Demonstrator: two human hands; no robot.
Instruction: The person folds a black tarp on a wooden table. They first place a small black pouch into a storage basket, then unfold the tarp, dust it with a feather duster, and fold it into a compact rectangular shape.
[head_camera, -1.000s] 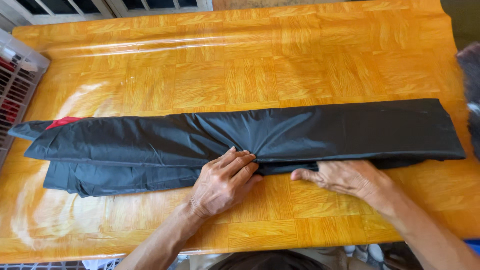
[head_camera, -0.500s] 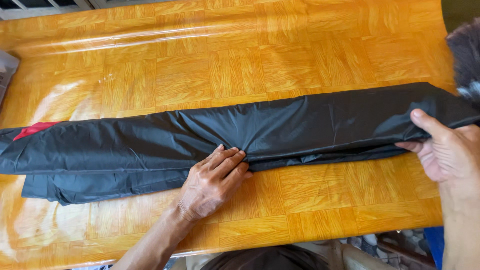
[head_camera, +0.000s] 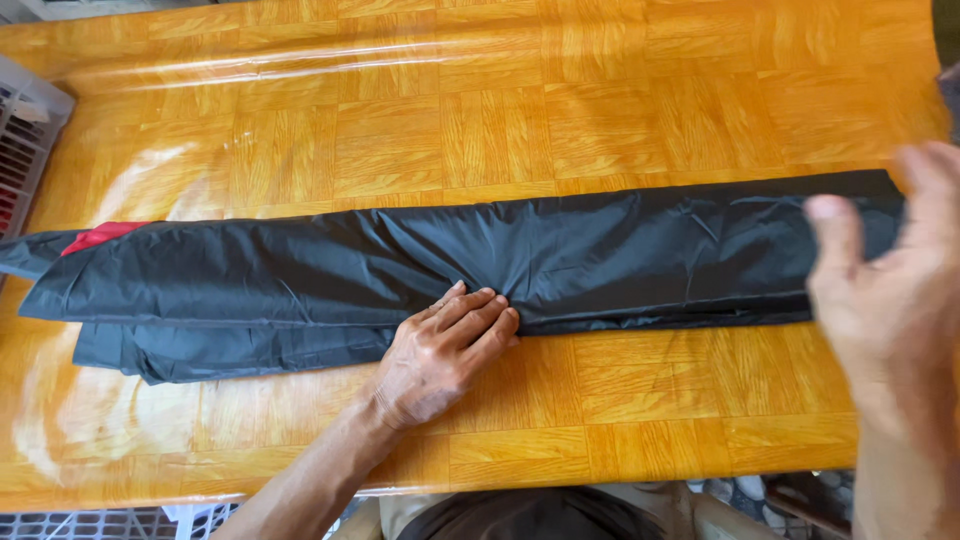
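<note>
Head view shows the black garment (head_camera: 420, 270) already folded into a long strip across the desk (head_camera: 560, 110), left hand (head_camera: 440, 355) flat on its near edge, right hand (head_camera: 890, 300) at three o'clock, blurred, open, grasping nothing.

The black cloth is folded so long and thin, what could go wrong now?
The cloth looks slippery and the table shiny, so its layers might slide apart. Only the left hand presses it, at the middle; the right hand is lifted by the far end, so that end may unfold. The other end, with red trim, already lies uneven.
</note>
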